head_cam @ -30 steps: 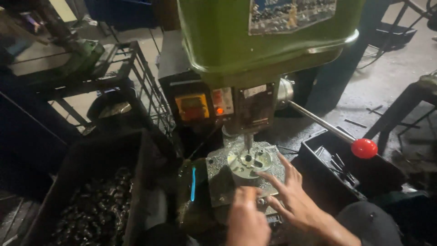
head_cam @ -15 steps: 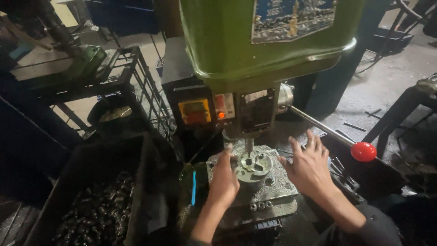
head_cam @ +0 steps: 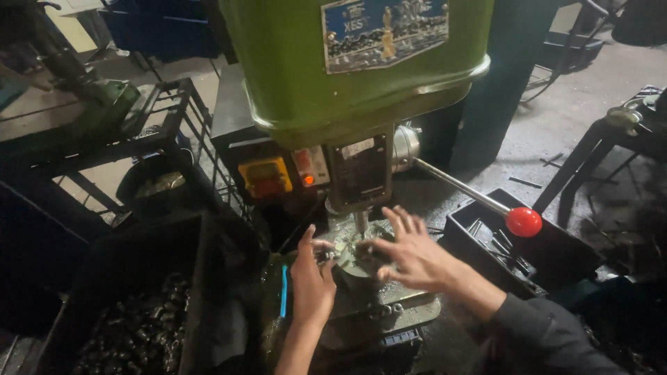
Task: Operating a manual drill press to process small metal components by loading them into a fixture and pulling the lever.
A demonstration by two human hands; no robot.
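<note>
Under the spindle [head_cam: 360, 221] of a green drill press [head_cam: 354, 62], a round metal part [head_cam: 351, 264] sits on the grey fixture table [head_cam: 389, 312]. My left hand [head_cam: 311, 278] is at the part's left side, fingers pinched on a small metal piece at its edge. From the right, my right hand [head_cam: 411, 254] lies over the part with fingers spread and the thumb down on its top. Both hands hide much of the part.
The feed lever with a red ball knob [head_cam: 523, 221] sticks out to the right. Below it is a black bin [head_cam: 556, 250] of tools. A black crate [head_cam: 132, 326] of dark metal pieces stands at the left, with a wire rack [head_cam: 174, 118] behind it.
My right hand has moved left from beside the fixture onto the round part. My left hand has shifted up to the part's left edge and closed its fingers there.
</note>
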